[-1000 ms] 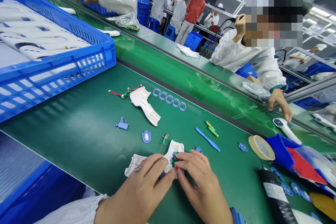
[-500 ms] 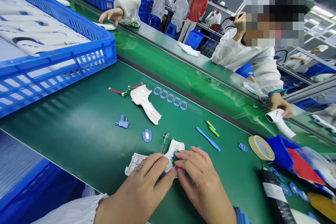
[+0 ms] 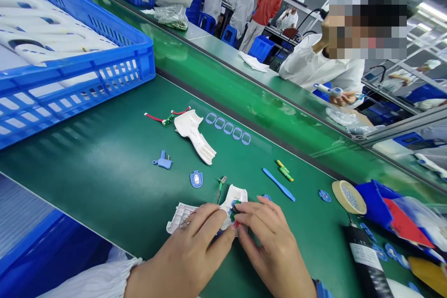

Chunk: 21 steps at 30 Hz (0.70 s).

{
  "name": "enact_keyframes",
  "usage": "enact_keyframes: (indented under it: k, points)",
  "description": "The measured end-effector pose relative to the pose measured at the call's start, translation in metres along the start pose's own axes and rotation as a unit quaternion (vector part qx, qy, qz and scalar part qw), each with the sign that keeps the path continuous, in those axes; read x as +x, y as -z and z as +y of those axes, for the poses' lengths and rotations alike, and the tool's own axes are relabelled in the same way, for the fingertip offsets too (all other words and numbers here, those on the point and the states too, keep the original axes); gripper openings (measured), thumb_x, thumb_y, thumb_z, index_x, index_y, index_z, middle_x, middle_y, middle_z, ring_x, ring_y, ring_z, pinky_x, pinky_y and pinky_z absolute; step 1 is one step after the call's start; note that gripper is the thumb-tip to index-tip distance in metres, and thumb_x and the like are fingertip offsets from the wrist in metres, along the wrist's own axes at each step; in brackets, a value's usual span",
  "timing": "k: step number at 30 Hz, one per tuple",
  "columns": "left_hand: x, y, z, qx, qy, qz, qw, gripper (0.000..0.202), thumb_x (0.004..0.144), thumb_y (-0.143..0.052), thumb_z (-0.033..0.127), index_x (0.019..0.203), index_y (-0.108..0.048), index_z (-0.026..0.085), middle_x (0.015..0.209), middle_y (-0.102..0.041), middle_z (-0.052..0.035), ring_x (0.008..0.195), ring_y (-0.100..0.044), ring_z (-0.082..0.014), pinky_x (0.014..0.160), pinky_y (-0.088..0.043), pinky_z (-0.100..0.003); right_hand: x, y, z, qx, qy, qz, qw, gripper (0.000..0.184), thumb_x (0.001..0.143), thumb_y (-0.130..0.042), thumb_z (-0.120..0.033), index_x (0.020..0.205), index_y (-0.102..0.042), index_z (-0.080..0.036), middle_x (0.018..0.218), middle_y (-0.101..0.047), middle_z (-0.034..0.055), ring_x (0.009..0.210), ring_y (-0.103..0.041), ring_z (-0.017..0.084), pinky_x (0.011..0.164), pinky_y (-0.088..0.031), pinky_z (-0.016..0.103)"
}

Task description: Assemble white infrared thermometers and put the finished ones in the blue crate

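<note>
Raised from the green belt [image 3: 268, 102] since half a second ago: white device [image 3: 323, 88], now in a co-worker's hand [image 3: 344, 98]. Scarcely shifted: both own hands, low at centre, over a white half-shell [image 3: 239, 192] on the green table [image 3: 104, 177]. Open side up, holding a green circuit board [image 3: 233, 216] with bits of blue, black and red. Pointing away with its flared end, leftward with its ribbed, spring-bearing end; running roughly left to right along its length, middle hidden by fingers. Closed over that middle with the left hand [image 3: 190, 249]; bunched at the board with the right hand [image 3: 272, 237], too covered to tell whether pinching. Just beyond: thin wires [image 3: 220, 190]. Farther off: second shell piece [image 3: 194, 135], blue trigger piece [image 3: 163, 162], blue cover [image 3: 196, 179]. Rightward: blue stick [image 3: 278, 184], near green cells [image 3: 284, 170].
</note>
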State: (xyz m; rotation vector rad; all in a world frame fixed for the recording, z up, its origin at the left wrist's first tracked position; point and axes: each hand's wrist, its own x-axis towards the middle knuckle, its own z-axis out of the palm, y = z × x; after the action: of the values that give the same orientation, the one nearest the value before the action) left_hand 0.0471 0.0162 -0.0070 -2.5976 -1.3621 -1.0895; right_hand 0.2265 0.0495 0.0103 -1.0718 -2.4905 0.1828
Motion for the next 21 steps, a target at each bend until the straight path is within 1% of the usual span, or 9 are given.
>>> enact_keyframes:
  k: [6, 10, 14, 21]
  points:
    - [-0.0007, 0.0005, -0.0008, 0.006, 0.003, 0.009, 1.000, 0.030, 0.089, -0.033, 0.009, 0.093, -0.062, 0.015, 0.092, -0.059, -0.0072, 0.095, -0.054, -0.0187, 0.079, -0.052, -0.028, -0.0016, -0.0015, -0.0007, -0.031, 0.016, 0.012, 0.999, 0.015, 0.080, -0.051, -0.009, 0.088, -0.057, -0.020, 0.087, -0.067, 0.0036, 0.083, -0.063, 0.017, 0.089, -0.042, 0.043]
    - [-0.0015, 0.0008, -0.0012, 0.003, 0.008, -0.008, 1.000, 0.030, 0.089, -0.033, 0.009, 0.096, -0.062, 0.016, 0.094, -0.058, -0.0071, 0.097, -0.053, -0.0188, 0.080, -0.052, -0.028, -0.0003, -0.0025, -0.0031, -0.040, 0.008, 0.031, 0.999, 0.015, 0.080, -0.050, -0.009, 0.086, -0.057, -0.020, 0.086, -0.068, 0.0040, 0.081, -0.064, 0.017, 0.086, -0.043, 0.042]
    - [-0.0020, -0.0001, -0.0013, -0.006, 0.013, -0.012, 1.000, 0.032, 0.089, -0.031, 0.009, 0.097, -0.062, 0.015, 0.094, -0.058, -0.0076, 0.097, -0.053, -0.0192, 0.079, -0.052, -0.028, 0.0010, -0.0024, -0.0042, -0.042, 0.007, 0.026, 0.999, 0.014, 0.080, -0.052, -0.010, 0.086, -0.057, -0.021, 0.086, -0.068, 0.0043, 0.079, -0.064, 0.017, 0.086, -0.043, 0.042]
    - [-0.0025, -0.0040, -0.0005, -0.002, 0.013, 0.010, 1.000, 0.032, 0.089, -0.032, 0.009, 0.093, -0.062, 0.015, 0.093, -0.058, -0.0067, 0.096, -0.053, -0.0197, 0.077, -0.051, -0.027, 0.0018, -0.0023, -0.0048, -0.055, 0.009, 0.024, 0.998, 0.014, 0.080, -0.050, -0.009, 0.085, -0.057, -0.020, 0.085, -0.068, 0.0036, 0.078, -0.064, 0.017, 0.087, -0.042, 0.042]
